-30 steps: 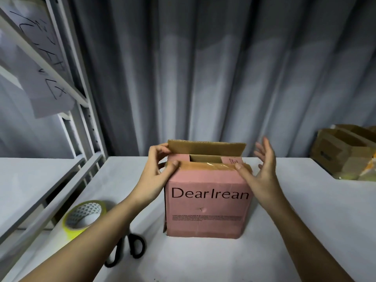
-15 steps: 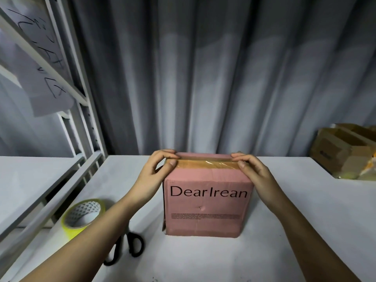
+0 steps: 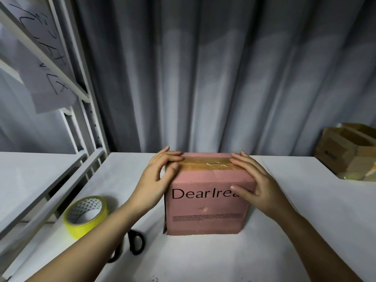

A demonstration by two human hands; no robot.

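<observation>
1. The pink box (image 3: 205,216) stands in the middle of the counter (image 3: 203,261). Its flaps are down and a glossy tape strip (image 3: 207,164) runs across the top.
2. The left hand (image 3: 156,178) clasps the top left corner, fingers (image 3: 173,158) over the lid and thumb on the front edge. The right hand (image 3: 258,184) clasps the top right corner, thumb across the printed face.
3. Press down evenly so the flaps meet flush.
4. To seal it, hold the lid with the right hand alone. The left is nearer the yellow tape roll (image 3: 85,218) and the scissors (image 3: 136,243).
5. Don't squeeze the sides; cardboard likely buckles.
</observation>
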